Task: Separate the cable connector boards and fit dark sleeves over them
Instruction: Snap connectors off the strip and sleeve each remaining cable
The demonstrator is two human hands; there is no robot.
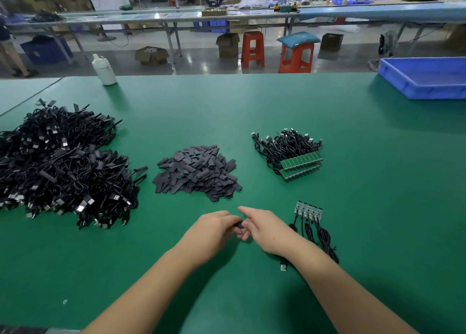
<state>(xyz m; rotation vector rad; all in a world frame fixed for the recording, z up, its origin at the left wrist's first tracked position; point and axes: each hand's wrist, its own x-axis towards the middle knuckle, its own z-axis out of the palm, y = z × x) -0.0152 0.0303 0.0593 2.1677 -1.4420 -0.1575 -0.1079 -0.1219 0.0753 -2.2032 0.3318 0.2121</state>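
Both hands meeting low at centre of the green table (353, 137). Left hand (214, 229) curled, fingertips pinching a small dark sleeve (239, 224) held between the two hands. Right hand (264, 226) with fingers bent in toward the same sleeve, index finger stretched out toward 11 o'clock; whether it truly clamps the piece cannot be told, the contact being hidden. A USB plug (283, 267) poking out from under the right wrist at 6 o'clock.

Just at 3 o'clock of the right hand, a short row of small connector boards (308, 210) still joined side by side, thin black cables (320, 235) trailing from them toward 5 o'clock. Farther off at 1 o'clock, a bundle of coiled cables with green board strips (301, 163) stacked in two rows. At 12 o'clock of the hands, a loose heap of dark sleeves (198, 172). At 9 to 10 o'clock, a big tangled pile of black USB cables (63, 167).

At the table's far edge: white bottle (104, 69) at 11 o'clock, blue plastic tray (426, 81) at 2 o'clock. Beyond, orange stools (253, 49) on the floor.
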